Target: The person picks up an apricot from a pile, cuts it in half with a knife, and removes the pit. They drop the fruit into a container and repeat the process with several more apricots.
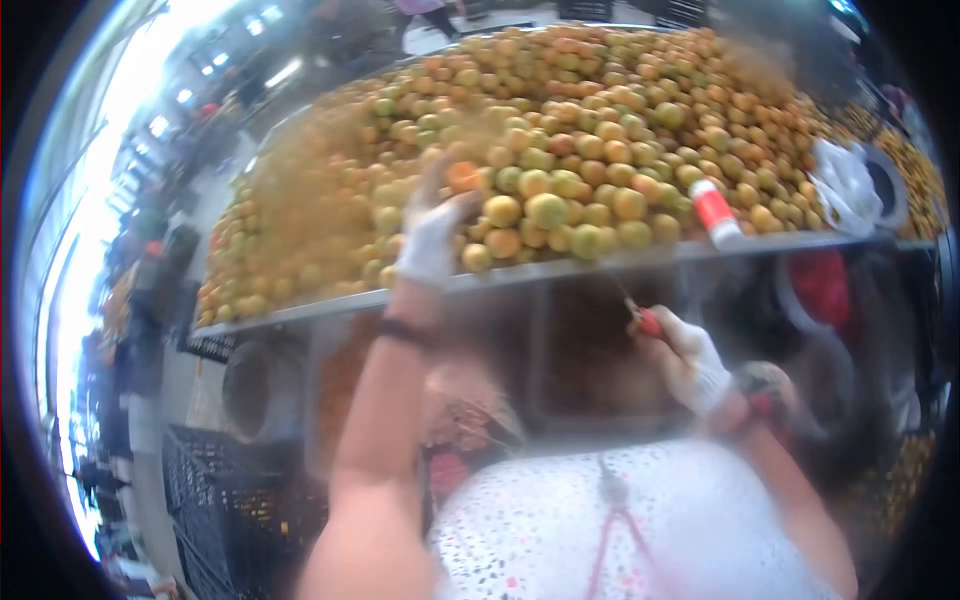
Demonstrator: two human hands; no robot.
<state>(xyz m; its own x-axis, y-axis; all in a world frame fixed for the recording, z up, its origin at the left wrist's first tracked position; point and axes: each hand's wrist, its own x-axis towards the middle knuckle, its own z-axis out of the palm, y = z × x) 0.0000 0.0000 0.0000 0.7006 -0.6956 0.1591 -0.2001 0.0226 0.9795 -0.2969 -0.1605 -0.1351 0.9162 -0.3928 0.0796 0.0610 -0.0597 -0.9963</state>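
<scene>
My left hand (435, 225), in a white glove with bare fingertips, reaches over the near edge of a large heap of orange and green round fruit (590, 150). An orange fruit (464, 178) shows at its fingers, which are closed around it. Lower and to the right, in front of the metal rim (350, 300), my right hand (680, 350) is also gloved and closed on a small tool with a red handle (650, 322). The tool's thin tip points up and left, toward the rim. Blur hides fine detail.
A red and white bottle (714, 212) and a white plastic bag (848, 185) lie at the heap's right edge. Beneath the rim are a bin (262, 390), a black crate (235, 500) and a red object (820, 285). Part of a person (428, 14) shows beyond the heap.
</scene>
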